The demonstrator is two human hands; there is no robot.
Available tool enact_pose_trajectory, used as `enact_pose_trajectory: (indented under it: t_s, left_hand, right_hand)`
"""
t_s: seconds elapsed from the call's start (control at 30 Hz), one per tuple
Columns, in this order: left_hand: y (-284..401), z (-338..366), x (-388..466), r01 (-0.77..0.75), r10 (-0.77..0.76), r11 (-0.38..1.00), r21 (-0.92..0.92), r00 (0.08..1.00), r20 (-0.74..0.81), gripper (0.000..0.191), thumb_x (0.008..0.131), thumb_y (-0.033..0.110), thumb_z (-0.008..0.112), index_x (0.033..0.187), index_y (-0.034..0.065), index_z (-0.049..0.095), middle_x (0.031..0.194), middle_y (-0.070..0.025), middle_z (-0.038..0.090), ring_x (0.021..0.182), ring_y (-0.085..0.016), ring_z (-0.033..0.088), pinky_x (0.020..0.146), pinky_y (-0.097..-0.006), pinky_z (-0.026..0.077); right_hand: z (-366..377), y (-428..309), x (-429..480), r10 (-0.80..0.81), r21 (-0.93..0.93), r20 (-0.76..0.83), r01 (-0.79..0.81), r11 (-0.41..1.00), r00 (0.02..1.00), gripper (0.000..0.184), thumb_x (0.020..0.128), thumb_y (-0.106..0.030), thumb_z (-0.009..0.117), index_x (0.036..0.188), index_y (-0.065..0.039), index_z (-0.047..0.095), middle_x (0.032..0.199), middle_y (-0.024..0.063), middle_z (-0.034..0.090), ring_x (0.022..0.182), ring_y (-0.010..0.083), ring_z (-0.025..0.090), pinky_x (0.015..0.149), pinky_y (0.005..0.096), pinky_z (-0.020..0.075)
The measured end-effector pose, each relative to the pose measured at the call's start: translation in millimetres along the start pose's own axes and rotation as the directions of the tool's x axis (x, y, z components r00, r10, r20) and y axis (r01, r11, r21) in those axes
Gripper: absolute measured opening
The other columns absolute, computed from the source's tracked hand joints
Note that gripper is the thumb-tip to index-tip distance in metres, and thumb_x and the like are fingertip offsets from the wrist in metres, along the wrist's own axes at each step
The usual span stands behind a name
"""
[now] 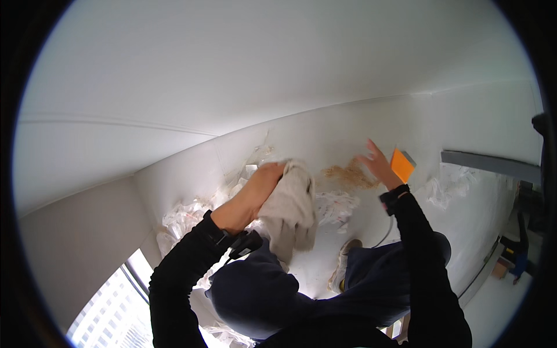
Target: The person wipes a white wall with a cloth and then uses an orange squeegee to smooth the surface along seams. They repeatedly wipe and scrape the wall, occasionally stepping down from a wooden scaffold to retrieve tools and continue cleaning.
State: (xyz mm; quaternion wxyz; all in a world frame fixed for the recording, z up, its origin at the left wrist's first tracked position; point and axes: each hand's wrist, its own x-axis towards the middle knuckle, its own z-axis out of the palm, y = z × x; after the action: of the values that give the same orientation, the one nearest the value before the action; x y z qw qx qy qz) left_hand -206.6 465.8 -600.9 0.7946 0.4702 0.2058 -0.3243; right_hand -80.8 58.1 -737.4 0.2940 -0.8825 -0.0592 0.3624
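My left hand (269,176) grips a crumpled beige cloth (290,204) near its upper end, and the rest hangs down in loose folds. My right hand (377,163) is held out with fingers apart and holds nothing; it is slightly blurred. Just left of it, a patch of brown, crumb-like debris (346,175) lies on the pale floor (322,269). An orange flat piece (402,166) with a grey edge is close to my right wrist, on the far side. The fingers of my left hand are partly hidden by the cloth.
Crumpled clear plastic (185,219) is heaped at the left, with more plastic (337,206) beyond the cloth. A grey bar (491,166) juts in at right. Blue and black tools (518,256) lie far right. White walls (278,61) surround the corner; a window (115,309) is lower left.
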Motion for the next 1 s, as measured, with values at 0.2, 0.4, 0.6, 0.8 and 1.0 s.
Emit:
enact_pose_trajectory:
  t_s: [0.2,0.4,0.6,0.8,1.0]
  left_hand:
    - [41.7,55.4,19.1,-0.214,0.56,0.555,0.804,0.811,-0.17,0.031,0.101,0.015,0.057,0.123,-0.0072,0.059,0.124,-0.0223,0.061,0.112,-0.035,0.062,0.093,-0.0409,0.053]
    - [139.6,100.7,-61.1,-0.153,0.794,-0.331,0.931,0.489,0.362,0.026,0.081,0.004,0.074,0.106,-0.0014,0.068,0.126,-0.0212,0.056,0.116,-0.037,0.056,0.094,-0.0437,0.048]
    - [247.4,-8.7,-253.4,0.513,0.785,-0.598,0.616,0.219,0.579,0.011,0.096,0.007,0.067,0.1,-0.0018,0.062,0.086,-0.0112,0.063,0.07,-0.019,0.061,0.061,-0.0285,0.053]
    - [305.8,-17.6,-202.8,0.506,0.409,-0.785,0.357,-0.009,0.913,0.018,0.098,0.008,0.062,0.104,-0.0074,0.059,0.075,-0.0088,0.066,0.052,-0.015,0.06,0.046,-0.0276,0.051]
    - [286.6,13.3,-194.6,0.751,0.471,-0.618,0.23,0.12,0.874,0.025,0.093,0.016,0.061,0.102,-0.0062,0.066,0.063,-0.0028,0.057,0.048,-0.015,0.05,0.051,-0.0298,0.045]
  right_hand:
    - [59.8,-233.3,-52.4,-0.557,0.931,-0.106,0.279,0.236,0.824,0.075,0.103,-0.061,0.049,0.16,-0.015,0.032,0.155,0.01,0.045,0.14,0.027,0.046,0.112,0.0435,0.0438]
    - [72.6,-162.1,26.4,-0.558,0.826,-0.059,-0.273,-0.494,0.828,0.067,0.106,-0.06,0.035,0.148,-0.01,0.049,0.136,0.0118,0.062,0.123,0.0302,0.062,0.105,0.0466,0.052]
    - [-28.4,-63.9,114.1,0.315,0.895,0.035,0.111,-0.432,0.948,0.054,0.108,-0.045,0.033,0.133,-0.005,0.059,0.124,0.0158,0.067,0.109,0.0348,0.067,0.097,0.0502,0.0556]
    - [23.1,36.0,241.9,0.341,0.622,-0.669,0.246,0.743,0.661,0.034,0.105,-0.024,0.045,0.113,0.005,0.061,0.104,0.0261,0.067,0.093,0.0434,0.064,0.081,0.0482,0.0532]
    - [138.0,-104.3,235.4,0.498,0.626,-0.702,0.109,0.772,0.51,0.029,0.103,-0.017,0.047,0.095,0.009,0.059,0.095,0.0311,0.065,0.089,0.0489,0.06,0.076,0.0539,0.047]
